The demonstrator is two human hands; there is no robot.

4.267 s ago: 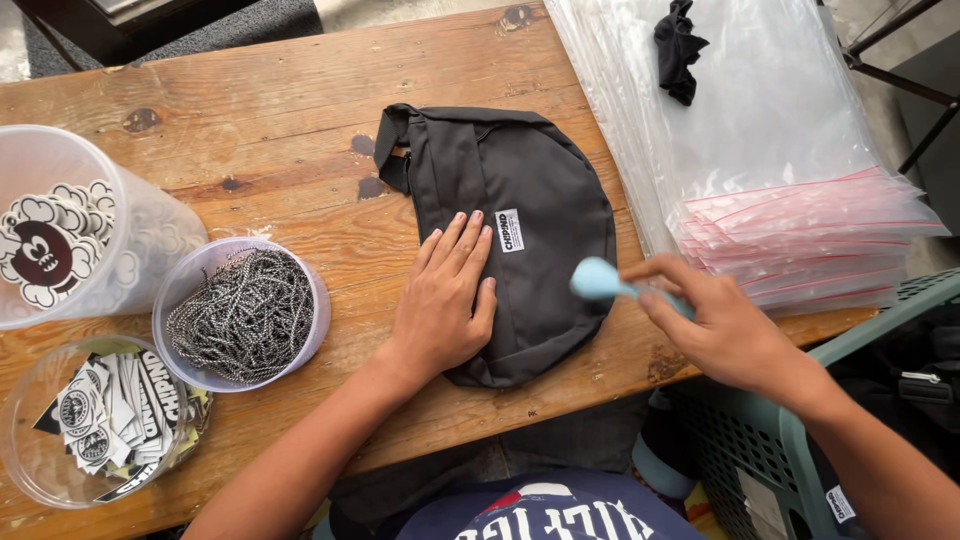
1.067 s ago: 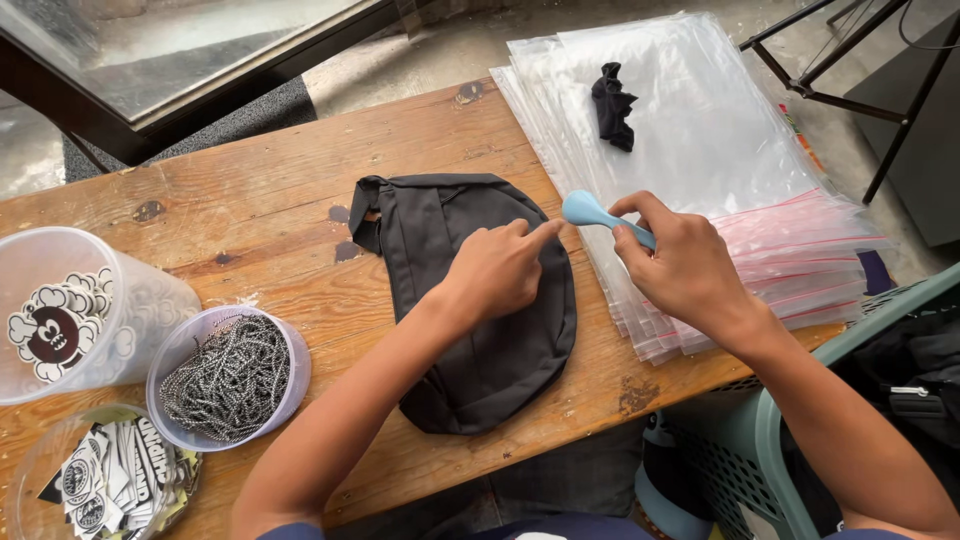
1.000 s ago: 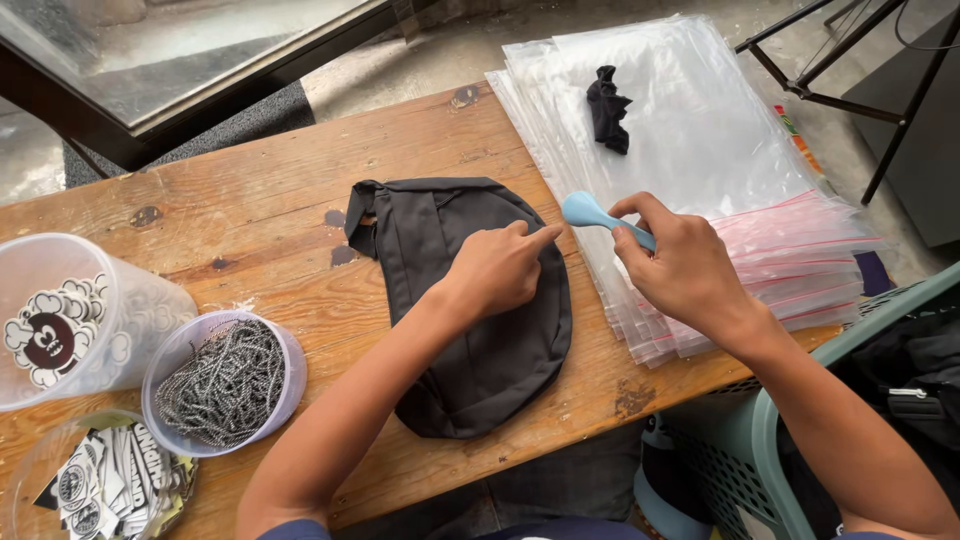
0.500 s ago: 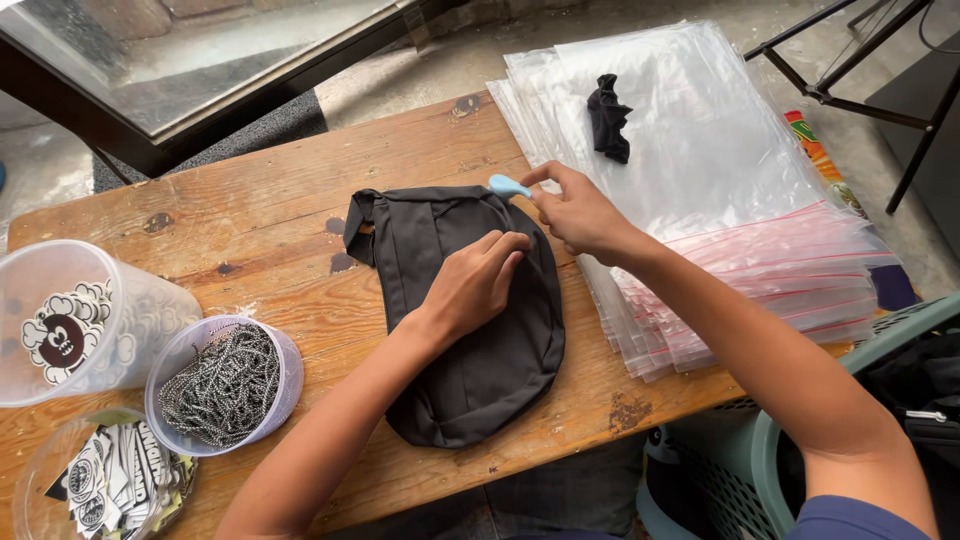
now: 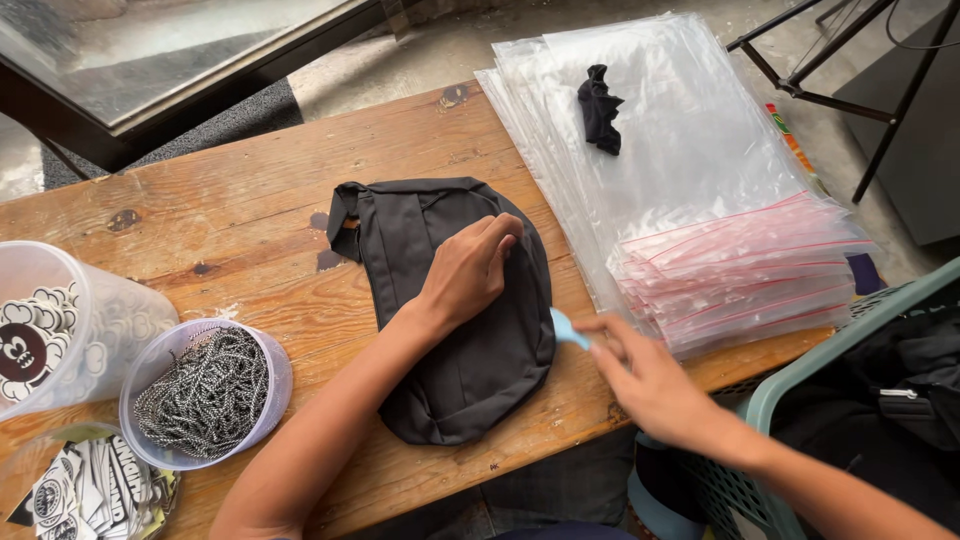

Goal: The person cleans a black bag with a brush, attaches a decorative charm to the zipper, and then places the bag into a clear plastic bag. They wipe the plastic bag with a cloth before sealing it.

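A dark grey fabric bag (image 5: 470, 350) lies flat on the wooden table (image 5: 250, 200). My left hand (image 5: 468, 272) rests on the bag's upper part, fingers curled on the cloth near its right edge. My right hand (image 5: 645, 375) is at the bag's lower right edge and grips a small light-blue tool (image 5: 566, 328), whose tip touches the bag's side.
A stack of clear zip bags with red seals (image 5: 700, 200) lies to the right, a black cloth scrap (image 5: 598, 108) on it. Left stand tubs of ball chains (image 5: 205, 395) and stickers (image 5: 45, 335). A green basket (image 5: 850, 400) sits at the lower right.
My right hand with the blue tool has swept from the bag's top right edge down to its lower right edge. My left hand stayed on the bag, shifting slightly.
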